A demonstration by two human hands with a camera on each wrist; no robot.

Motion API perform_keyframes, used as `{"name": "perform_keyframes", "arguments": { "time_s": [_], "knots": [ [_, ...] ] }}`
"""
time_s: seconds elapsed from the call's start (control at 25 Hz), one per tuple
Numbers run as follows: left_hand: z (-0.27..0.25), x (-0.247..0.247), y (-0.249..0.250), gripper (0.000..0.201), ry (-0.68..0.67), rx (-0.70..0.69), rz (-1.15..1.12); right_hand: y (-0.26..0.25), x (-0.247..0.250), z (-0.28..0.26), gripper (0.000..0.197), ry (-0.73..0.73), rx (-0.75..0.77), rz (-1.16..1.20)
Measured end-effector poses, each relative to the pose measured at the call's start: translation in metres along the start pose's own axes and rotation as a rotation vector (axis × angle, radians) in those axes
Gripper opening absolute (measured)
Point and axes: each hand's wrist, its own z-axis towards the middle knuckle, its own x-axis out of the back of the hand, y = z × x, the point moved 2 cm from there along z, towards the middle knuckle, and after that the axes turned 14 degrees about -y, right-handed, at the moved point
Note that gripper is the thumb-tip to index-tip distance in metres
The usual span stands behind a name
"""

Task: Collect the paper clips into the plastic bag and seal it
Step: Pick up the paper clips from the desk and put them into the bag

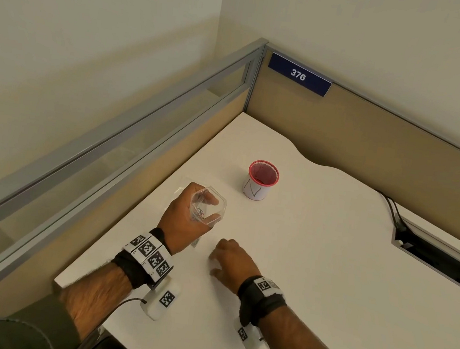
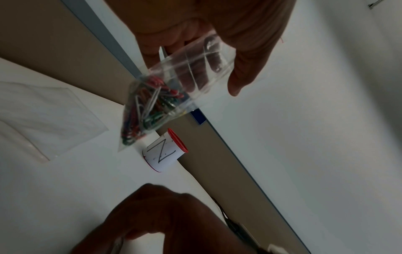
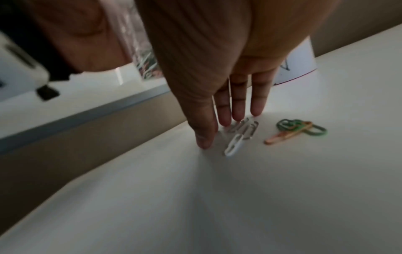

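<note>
My left hand [image 1: 184, 221] holds a clear plastic bag [image 1: 219, 202] up above the white table, mouth held wide between thumb and fingers. In the left wrist view the bag [image 2: 195, 68] hangs with several coloured paper clips [image 2: 147, 106] bunched in its lower corner. My right hand [image 1: 229, 262] is lowered onto the table just right of the bag. Its straight fingers [image 3: 237, 106] touch the tabletop at a few silver and white paper clips [image 3: 239, 134]. A little further right lie green and orange clips [image 3: 298, 128], apart from the fingers.
A red mesh cup [image 1: 261, 181] with a white paper label stands behind the hands. A second clear bag [image 2: 43, 120] lies flat on the table at the left. Partition walls [image 1: 373, 140] close the back and left. A cable slot [image 1: 440, 254] opens at the right.
</note>
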Motion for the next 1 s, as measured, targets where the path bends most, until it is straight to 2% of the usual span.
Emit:
{"name": "perform_keyframes", "arguments": {
  "time_s": [0.12, 0.2, 0.4, 0.48, 0.52, 0.72, 0.88, 1.0],
  "knots": [
    [0.002, 0.003, 0.001, 0.039, 0.021, -0.012, 0.001, 0.010, -0.008, -0.012, 0.017, 0.020, 0.048, -0.106],
    [0.003, 0.005, -0.001, 0.040, 0.026, -0.007, -0.007, 0.026, -0.007, -0.023, 0.016, 0.032, 0.018, -0.120],
    [0.001, -0.001, -0.001, 0.039, 0.017, -0.008, -0.033, 0.064, 0.001, -0.045, 0.028, 0.148, -0.198, 0.220],
    [0.000, -0.003, -0.001, 0.039, 0.012, -0.010, -0.035, 0.064, -0.003, -0.049, 0.047, 0.076, -0.223, 0.231],
    [0.000, -0.003, -0.001, 0.039, 0.008, -0.008, -0.039, 0.061, -0.008, -0.049, 0.051, 0.031, -0.224, 0.203],
    [0.001, -0.005, 0.001, 0.038, -0.004, -0.013, -0.032, 0.040, -0.029, -0.035, 0.018, 0.093, -0.183, 0.042],
    [0.002, -0.004, 0.000, 0.039, -0.019, 0.001, -0.021, 0.038, -0.028, -0.027, 0.013, 0.122, -0.215, 0.004],
    [0.001, -0.004, 0.001, 0.038, -0.015, -0.003, -0.016, 0.045, -0.016, -0.019, 0.014, 0.141, -0.261, 0.105]
  ]
}}
